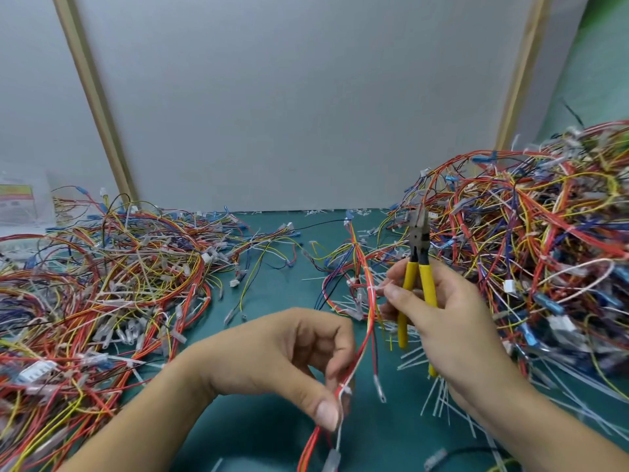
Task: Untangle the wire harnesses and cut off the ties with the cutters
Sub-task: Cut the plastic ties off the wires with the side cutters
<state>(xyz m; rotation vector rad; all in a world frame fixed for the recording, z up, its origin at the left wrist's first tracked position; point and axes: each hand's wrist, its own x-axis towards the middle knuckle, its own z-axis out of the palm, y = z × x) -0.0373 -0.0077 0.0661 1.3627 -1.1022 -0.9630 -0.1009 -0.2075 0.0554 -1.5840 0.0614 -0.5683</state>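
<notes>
My left hand (292, 359) pinches a red, orange and yellow wire harness (367, 321) near a white tie (344, 390). From my fingers the harness runs up toward the back of the table. My right hand (442, 321) grips the yellow-handled cutters (418, 267), held upright with the dark jaws pointing away from me. Its fingertips also touch the same harness at another white tie (372, 288). The jaws are clear of the harness.
A big tangled heap of coloured harnesses (531, 253) rises at the right; a flatter heap (102, 287) covers the left. Cut white tie scraps (439, 396) litter the green mat (272, 301) under my right wrist. A grey partition (306, 97) closes the back.
</notes>
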